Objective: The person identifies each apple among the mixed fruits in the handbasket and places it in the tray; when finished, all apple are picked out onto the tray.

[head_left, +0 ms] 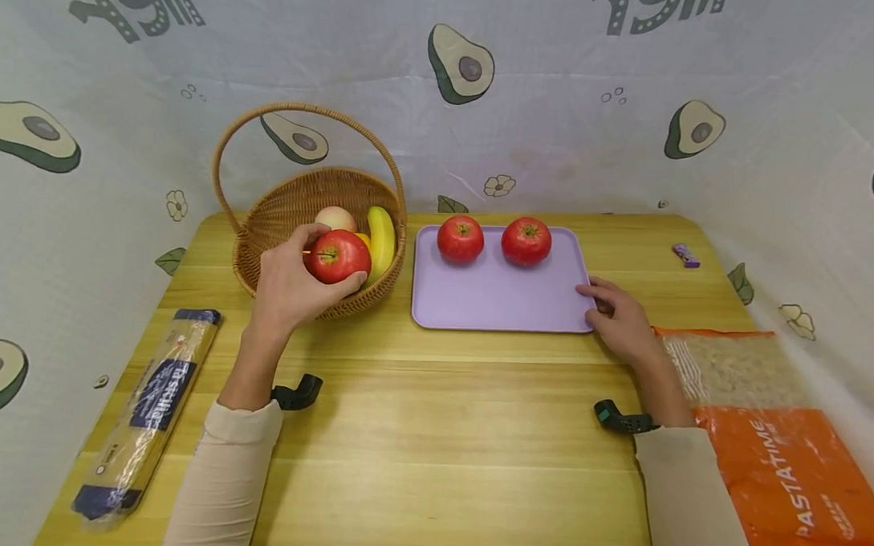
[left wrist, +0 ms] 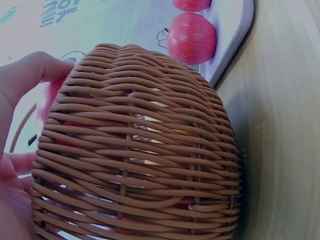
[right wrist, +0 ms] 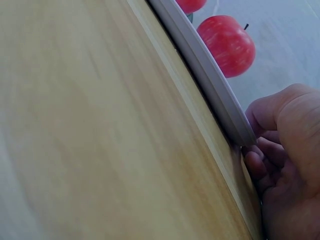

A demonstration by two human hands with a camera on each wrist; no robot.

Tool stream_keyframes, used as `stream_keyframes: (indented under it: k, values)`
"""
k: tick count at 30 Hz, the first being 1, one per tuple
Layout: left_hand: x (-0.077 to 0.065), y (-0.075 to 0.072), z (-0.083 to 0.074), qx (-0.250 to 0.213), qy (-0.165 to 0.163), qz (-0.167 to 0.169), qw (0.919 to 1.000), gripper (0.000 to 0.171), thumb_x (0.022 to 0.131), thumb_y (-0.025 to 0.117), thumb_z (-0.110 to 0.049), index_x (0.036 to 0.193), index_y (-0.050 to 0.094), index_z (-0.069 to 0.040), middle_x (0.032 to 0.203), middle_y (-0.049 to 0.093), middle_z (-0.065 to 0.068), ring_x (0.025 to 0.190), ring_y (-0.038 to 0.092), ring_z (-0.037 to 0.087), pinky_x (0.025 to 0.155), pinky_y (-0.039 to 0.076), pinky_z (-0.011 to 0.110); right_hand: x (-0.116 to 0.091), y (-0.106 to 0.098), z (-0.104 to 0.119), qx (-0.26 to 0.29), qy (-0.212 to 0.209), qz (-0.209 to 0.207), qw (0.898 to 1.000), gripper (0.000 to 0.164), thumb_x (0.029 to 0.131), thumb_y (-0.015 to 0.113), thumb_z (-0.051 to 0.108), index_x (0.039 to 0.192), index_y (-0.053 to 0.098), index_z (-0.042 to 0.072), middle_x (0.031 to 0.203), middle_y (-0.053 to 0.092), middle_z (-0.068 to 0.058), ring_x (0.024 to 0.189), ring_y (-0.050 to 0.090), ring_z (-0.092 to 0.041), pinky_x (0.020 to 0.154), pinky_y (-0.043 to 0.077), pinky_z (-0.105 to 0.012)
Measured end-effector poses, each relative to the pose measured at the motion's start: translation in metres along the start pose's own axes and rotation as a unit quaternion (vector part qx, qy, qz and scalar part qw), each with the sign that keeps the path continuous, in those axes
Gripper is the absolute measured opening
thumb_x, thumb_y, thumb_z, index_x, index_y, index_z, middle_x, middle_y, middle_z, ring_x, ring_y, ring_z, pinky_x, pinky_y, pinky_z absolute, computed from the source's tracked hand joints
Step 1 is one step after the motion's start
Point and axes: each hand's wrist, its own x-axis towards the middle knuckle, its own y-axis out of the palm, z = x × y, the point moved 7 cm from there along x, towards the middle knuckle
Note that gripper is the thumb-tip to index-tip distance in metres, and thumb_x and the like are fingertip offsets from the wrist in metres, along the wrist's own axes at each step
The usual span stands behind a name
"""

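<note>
My left hand [head_left: 290, 282] grips a red apple [head_left: 341, 256] at the front of the wicker basket [head_left: 288, 203], thumb on one side and fingers on the other. Inside the basket lie a banana [head_left: 383, 243] and a pale round fruit [head_left: 335, 218]; a yellow-orange bit beside them is mostly hidden. In the left wrist view, the basket's woven wall [left wrist: 135, 145] covers much of the held apple. Two red apples [head_left: 461, 240] [head_left: 526, 241] sit along the far side of a lilac tray [head_left: 501, 295]. With thumb and fingers, my right hand [head_left: 621, 320] pinches the tray's right edge.
A long clear-and-blue pasta packet [head_left: 160, 392] lies at the table's left. On the right are an orange PASTATIME bag [head_left: 784, 462] and, farther back, a small purple wrapped sweet [head_left: 686, 255]. The basket's tall handle [head_left: 309, 108] arches above it. A patterned sheet [head_left: 543, 132] hangs behind.
</note>
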Motion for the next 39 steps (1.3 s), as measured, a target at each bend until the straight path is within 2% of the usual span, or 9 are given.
stream_keyframes:
  k: [2,9,15,18,23,26,28,34,39]
  values:
    - [0.001,-0.001,-0.001,-0.009,0.003,-0.007,0.9999,0.075,0.074,0.086,-0.052,0.132,0.063,-0.011,0.123,0.071,0.010,0.104,0.068,0.034,0.086,0.060,0.053,0.000,0.000,-0.001,-0.002,0.001,0.002,1.000,0.047,0.098,0.053,0.005,0.145,0.057,0.001,0.164,0.036,-0.021,0.128,0.050,-0.039,0.094,0.040,-0.026]
    - [0.005,-0.003,-0.003,-0.039,0.026,-0.039,0.9982,0.072,0.071,0.089,-0.054,0.130,0.071,-0.016,0.121,0.074,0.009,0.105,0.068,0.030,0.084,0.061,0.051,0.001,0.001,0.001,-0.008,-0.003,0.005,1.000,0.047,0.100,0.052,0.007,0.146,0.056,0.001,0.164,0.036,-0.021,0.132,0.049,-0.040,0.103,0.043,-0.046]
    - [0.009,0.000,-0.008,-0.050,0.024,-0.025,0.9982,0.068,0.073,0.089,-0.049,0.132,0.070,-0.022,0.128,0.069,0.009,0.117,0.062,0.031,0.094,0.055,0.055,0.002,0.001,0.003,-0.003,0.002,0.012,1.000,0.048,0.100,0.051,0.006,0.148,0.054,0.001,0.165,0.033,-0.020,0.129,0.050,-0.043,0.106,0.044,-0.056]
    - [0.010,0.003,-0.015,-0.069,0.029,-0.028,0.9968,0.068,0.073,0.089,-0.047,0.133,0.067,-0.023,0.131,0.068,0.005,0.118,0.061,0.026,0.096,0.056,0.053,0.002,0.000,0.004,-0.001,0.001,0.011,1.000,0.047,0.100,0.051,0.005,0.147,0.054,0.000,0.165,0.033,-0.021,0.130,0.049,-0.043,0.108,0.042,-0.059]
    - [0.010,0.006,-0.034,-0.121,0.064,-0.063,0.9886,0.071,0.071,0.091,-0.043,0.130,0.063,-0.018,0.125,0.069,0.003,0.111,0.064,0.016,0.088,0.061,0.043,0.001,0.000,0.003,0.004,0.002,0.013,1.000,0.047,0.100,0.051,0.004,0.147,0.054,-0.001,0.165,0.033,-0.022,0.131,0.048,-0.044,0.109,0.042,-0.060]
    - [0.011,0.011,-0.044,-0.153,0.084,-0.070,0.9822,0.070,0.071,0.092,-0.043,0.130,0.063,-0.018,0.123,0.069,0.000,0.110,0.064,0.010,0.087,0.060,0.039,0.000,0.001,0.002,0.006,0.005,0.013,1.000,0.047,0.100,0.052,0.004,0.147,0.054,-0.001,0.165,0.033,-0.023,0.131,0.047,-0.044,0.109,0.041,-0.060]
    - [0.011,0.014,-0.051,-0.168,0.090,-0.066,0.9795,0.069,0.072,0.092,-0.042,0.131,0.064,-0.019,0.124,0.068,-0.002,0.112,0.061,0.008,0.086,0.060,0.037,-0.001,0.001,0.001,0.007,0.006,0.012,1.000,0.047,0.100,0.052,0.004,0.147,0.054,-0.001,0.165,0.033,-0.023,0.131,0.047,-0.043,0.108,0.042,-0.059]
    - [0.011,0.030,-0.071,-0.209,0.101,-0.026,0.9723,0.067,0.073,0.092,-0.041,0.133,0.065,-0.024,0.127,0.067,-0.008,0.112,0.059,0.005,0.084,0.060,0.035,0.001,0.001,0.002,-0.002,0.003,0.013,1.000,0.047,0.100,0.053,0.006,0.146,0.055,0.000,0.164,0.034,-0.023,0.129,0.050,-0.042,0.103,0.043,-0.051]
    - [0.010,0.048,-0.086,-0.237,0.103,0.020,0.9659,0.068,0.075,0.092,-0.041,0.135,0.065,-0.027,0.131,0.066,-0.011,0.112,0.061,0.004,0.087,0.060,0.033,0.001,0.001,0.003,0.005,0.006,0.016,1.000,0.047,0.100,0.052,0.006,0.147,0.054,0.000,0.165,0.033,-0.022,0.131,0.048,-0.042,0.106,0.043,-0.056]
